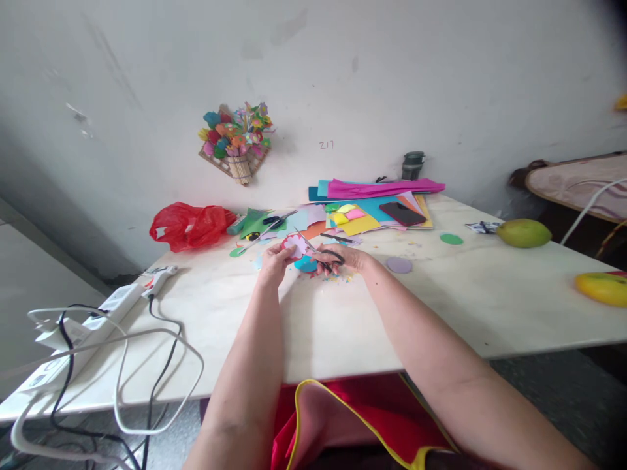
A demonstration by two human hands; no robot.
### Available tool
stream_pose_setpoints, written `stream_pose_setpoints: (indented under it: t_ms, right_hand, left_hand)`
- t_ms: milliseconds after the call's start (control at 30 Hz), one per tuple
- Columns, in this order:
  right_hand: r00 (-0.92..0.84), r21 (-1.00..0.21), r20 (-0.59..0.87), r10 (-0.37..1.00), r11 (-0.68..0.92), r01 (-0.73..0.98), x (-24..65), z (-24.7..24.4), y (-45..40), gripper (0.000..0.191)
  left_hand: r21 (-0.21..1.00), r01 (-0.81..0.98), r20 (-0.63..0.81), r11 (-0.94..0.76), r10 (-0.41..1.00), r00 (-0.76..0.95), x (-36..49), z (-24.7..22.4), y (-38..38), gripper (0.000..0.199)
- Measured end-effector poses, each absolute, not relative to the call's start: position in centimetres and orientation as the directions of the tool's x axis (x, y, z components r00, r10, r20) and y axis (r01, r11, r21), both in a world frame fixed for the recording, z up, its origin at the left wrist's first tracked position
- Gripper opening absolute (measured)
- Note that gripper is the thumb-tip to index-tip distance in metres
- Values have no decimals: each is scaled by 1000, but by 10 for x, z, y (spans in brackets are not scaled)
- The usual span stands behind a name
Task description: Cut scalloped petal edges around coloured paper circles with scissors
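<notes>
My left hand [277, 262] pinches a small pink and lilac paper cutout [296, 245] with a scalloped edge. My right hand [343, 258] is closed around the dark handles of a pair of scissors [333, 256], whose blades point up and left to the cutout's edge. Whether the blades touch the paper I cannot tell. Under the hands lies a blue paper disc [306, 264], with tiny coloured scraps [337, 279] scattered near it. Just beyond my right hand rests a dark pen [337, 238]. A lilac paper disc [399, 264] lies to the right.
Behind the hands are coloured paper sheets [365, 224], a phone [402, 213] and a second pair of scissors [274, 222]. A red plastic bag [189, 225] sits at the back left. A power strip [83, 339] with loose cables lines the left edge. A green mango [524, 233] lies at right.
</notes>
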State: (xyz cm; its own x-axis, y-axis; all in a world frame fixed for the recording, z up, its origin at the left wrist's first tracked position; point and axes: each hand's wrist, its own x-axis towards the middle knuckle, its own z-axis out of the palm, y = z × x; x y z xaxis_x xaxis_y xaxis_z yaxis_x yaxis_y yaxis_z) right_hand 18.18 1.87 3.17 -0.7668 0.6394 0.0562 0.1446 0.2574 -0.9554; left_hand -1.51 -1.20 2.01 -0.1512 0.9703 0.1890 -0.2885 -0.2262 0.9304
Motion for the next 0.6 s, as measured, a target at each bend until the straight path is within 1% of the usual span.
stream_pose_setpoints:
  t_ms: [400,600]
  right_hand:
    - [-746,-948,47,664,264,176,182,38,10,39]
    - [-755,-943,49,654,279,181,183,39,9,37]
  left_hand:
    - [936,-276,198,-220,974,-107,-16,20,-14,26]
    - [927,-311,191,-207,978,-81,-16,22,-17,22]
